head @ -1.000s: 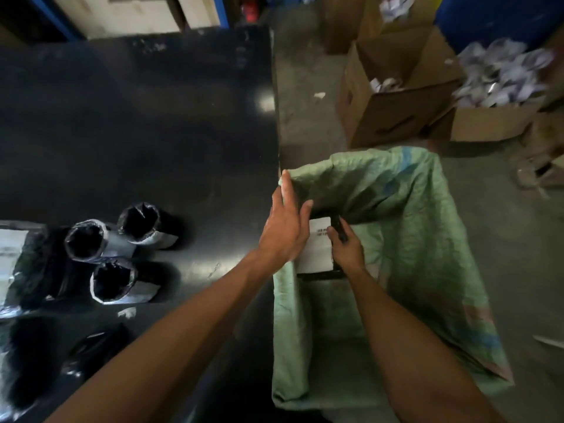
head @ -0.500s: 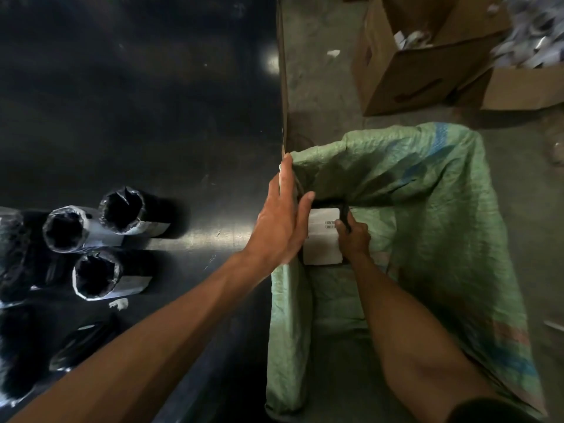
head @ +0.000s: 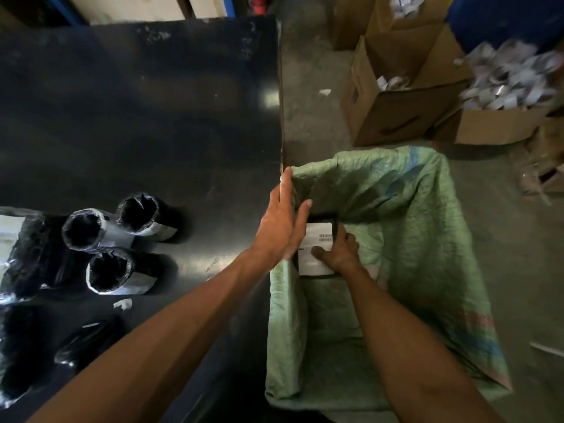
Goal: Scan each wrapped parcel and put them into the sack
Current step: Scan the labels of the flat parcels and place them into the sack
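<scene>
The parcel (head: pixel 316 248) is a dark wrapped pack with a white label on top, and it sits right in the mouth of the green sack (head: pixel 406 239). Its long side runs away from you, from near your body toward the far lip of the sack. It is up against the left wall of the sack, the wall next to the desk (head: pixel 137 123).

Your right hand (head: pixel 338 250) has the grip on it. The fingers are curled over the right edge of the parcel and the thumb lies across the label. So the parcel is just to the left of that hand, touching it.

Your left hand (head: pixel 282 222) is on the other side. Its fingers are straight and flat, pressing the sack's edge against the side of the desk. It holds nothing. It looks like it keeps the mouth of the sack wide.

Your right hand is the one that counts here. I think you only need to let the parcel go straight down, since the sack is open below it. Watch the left wall: the parcel could catch on the folds of cloth there.

More rolled parcels (head: pixel 113 239) stand on the desk, well apart from the sack, closer to your left hand. Cardboard boxes (head: pixel 396 111) sit on the floor past the sack.
</scene>
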### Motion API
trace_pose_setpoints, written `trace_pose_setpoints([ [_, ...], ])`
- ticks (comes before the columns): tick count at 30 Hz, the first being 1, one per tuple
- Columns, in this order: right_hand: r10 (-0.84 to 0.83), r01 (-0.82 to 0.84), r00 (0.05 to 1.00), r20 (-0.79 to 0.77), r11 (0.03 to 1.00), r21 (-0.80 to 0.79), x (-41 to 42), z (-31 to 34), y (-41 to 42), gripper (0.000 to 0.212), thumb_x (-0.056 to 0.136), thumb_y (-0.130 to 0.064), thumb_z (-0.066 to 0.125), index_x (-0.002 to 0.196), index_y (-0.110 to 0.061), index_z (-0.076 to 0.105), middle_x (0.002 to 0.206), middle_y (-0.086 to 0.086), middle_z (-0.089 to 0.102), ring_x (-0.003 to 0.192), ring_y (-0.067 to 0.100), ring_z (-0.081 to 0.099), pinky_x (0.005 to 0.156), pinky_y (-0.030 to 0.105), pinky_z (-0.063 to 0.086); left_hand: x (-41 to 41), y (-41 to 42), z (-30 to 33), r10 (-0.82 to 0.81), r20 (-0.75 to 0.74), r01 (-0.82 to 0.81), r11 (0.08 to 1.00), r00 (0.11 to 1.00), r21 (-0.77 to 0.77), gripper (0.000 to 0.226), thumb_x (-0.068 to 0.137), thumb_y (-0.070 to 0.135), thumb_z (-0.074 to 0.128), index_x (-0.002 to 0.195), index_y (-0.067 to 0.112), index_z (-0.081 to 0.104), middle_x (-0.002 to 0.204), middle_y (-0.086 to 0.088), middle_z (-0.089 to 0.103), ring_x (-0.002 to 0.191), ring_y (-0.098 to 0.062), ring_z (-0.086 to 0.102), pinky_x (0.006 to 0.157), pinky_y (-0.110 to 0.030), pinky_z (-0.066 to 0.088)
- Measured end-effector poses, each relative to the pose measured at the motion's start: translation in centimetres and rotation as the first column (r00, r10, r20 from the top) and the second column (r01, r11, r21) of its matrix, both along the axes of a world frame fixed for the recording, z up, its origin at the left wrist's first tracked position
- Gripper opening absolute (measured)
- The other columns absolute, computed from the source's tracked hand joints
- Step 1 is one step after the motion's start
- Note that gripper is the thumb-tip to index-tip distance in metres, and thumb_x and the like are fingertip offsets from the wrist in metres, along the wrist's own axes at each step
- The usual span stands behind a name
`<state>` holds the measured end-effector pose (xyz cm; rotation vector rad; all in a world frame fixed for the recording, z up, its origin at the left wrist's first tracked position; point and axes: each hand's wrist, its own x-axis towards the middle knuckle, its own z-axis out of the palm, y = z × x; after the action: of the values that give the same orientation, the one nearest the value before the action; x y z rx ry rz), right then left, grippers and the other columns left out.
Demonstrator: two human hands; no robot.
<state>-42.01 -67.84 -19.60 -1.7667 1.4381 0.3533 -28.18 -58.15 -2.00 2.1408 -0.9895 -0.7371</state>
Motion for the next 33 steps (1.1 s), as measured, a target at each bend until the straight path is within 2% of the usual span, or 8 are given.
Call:
trace_pose_setpoints([
  [3,0.017,-0.018,1.000,-0.026,0.998,-0.061,-0.5,3.0,-0.3,0.098,0.089,-0.051,0.069,0.162,-0.026,0.009,0.157,0.022,0.026,0.143,0.043,0.032,0.116,0.049,0.033,-0.8,0.5,0.6,0.051,-0.022,-0.052,0.998,0.998,-0.044,0.072,0.104,0.043,0.045,0.161,0.032,0.003,0.159,-0.004,0.029,0.132,-0.035,0.050,0.106,-0.045,0.041],
  [7,0.041,-0.046,0.998,-0.044,0.991,-0.124,-1.6,7.3,-0.7,0.080,0.092,-0.056,0.063,0.156,-0.026,0.027,0.153,0.022,0.038,0.140,0.042,0.040,0.113,0.047,0.038,-0.7,1.7,1.0,0.159,-0.115,-0.168,0.983,0.980,-0.075,0.070,0.104,0.050,0.039,0.161,0.027,0.007,0.162,-0.005,0.025,0.140,-0.034,0.040,0.112,-0.044,0.034],
  [14,0.016,0.015,0.995,0.099,0.955,-0.297,-3.3,15.1,1.7,0.062,0.093,-0.052,0.063,0.145,-0.024,0.043,0.142,0.017,0.048,0.130,0.038,0.050,0.108,0.045,0.044,3.1,8.5,0.7,-0.039,0.210,0.016,0.994,0.977,0.108,0.055,0.103,0.051,0.040,0.143,0.014,0.045,0.142,-0.011,0.046,0.125,-0.033,0.053,0.100,-0.048,0.047],
  [17,0.058,-0.010,0.991,0.118,0.926,-0.378,-2.5,18.5,3.4,0.059,0.092,-0.056,0.061,0.140,-0.025,0.046,0.138,0.016,0.052,0.126,0.037,0.053,0.105,0.045,0.046,4.8,12.2,1.6,-0.114,0.383,0.063,0.987,0.916,0.145,0.051,0.102,0.048,0.045,0.137,0.012,0.051,0.134,-0.011,0.050,0.122,-0.033,0.053,0.092,-0.047,0.051],
  [20,0.124,-0.057,0.985,0.119,0.890,-0.453,-0.4,22.0,5.7,0.057,0.092,-0.059,0.059,0.138,-0.027,0.047,0.137,0.013,0.052,0.127,0.035,0.052,0.105,0.045,0.045,6.8,15.7,2.8,-0.142,0.478,0.076,0.985,0.867,0.155,0.052,0.101,0.048,0.047,0.136,0.010,0.052,0.130,-0.013,0.053,0.120,-0.035,0.055,0.089,-0.047,0.053],
  [24,0.236,-0.138,0.966,0.109,0.820,-0.555,4.1,25.2,10.2,0.053,0.092,-0.059,0.058,0.135,-0.030,0.049,0.136,0.010,0.053,0.125,0.033,0.053,0.105,0.047,0.046,9.7,20.6,4.6,-0.056,0.535,-0.004,0.994,0.843,0.111,0.050,0.100,0.048,0.048,0.131,0.009,0.055,0.126,-0.013,0.056,0.117,-0.035,0.057,0.086,-0.047,0.051],
  [28,0.399,-0.260,0.909,0.117,0.765,-0.590,9.1,26.5,15.6,0.051,0.091,-0.061,0.058,0.130,-0.028,0.053,0.132,0.009,0.057,0.127,0.035,0.053,0.104,0.047,0.047,12.5,26.4,5.6,0.059,0.560,-0.121,0.990,0.827,0.075,0.057,0.094,0.057,0.037,0.113,0.010,0.062,0.114,-0.013,0.060,0.109,-0.035,0.060,0.076,-0.047,0.054],
  [33,0.542,-0.428,0.840,0.044,0.708,-0.561,14.3,26.8,23.2,0.054,0.091,-0.065,0.054,0.132,-0.030,0.051,0.129,0.008,0.056,0.120,0.031,0.058,0.098,0.044,0.050,16.0,34.7,5.2,0.151,0.591,-0.248,0.965,0.792,0.085,0.044,0.097,0.050,0.051,0.110,0.010,0.064,0.109,-0.015,0.061,0.107,-0.037,0.061,0.079,-0.047,0.052],
])
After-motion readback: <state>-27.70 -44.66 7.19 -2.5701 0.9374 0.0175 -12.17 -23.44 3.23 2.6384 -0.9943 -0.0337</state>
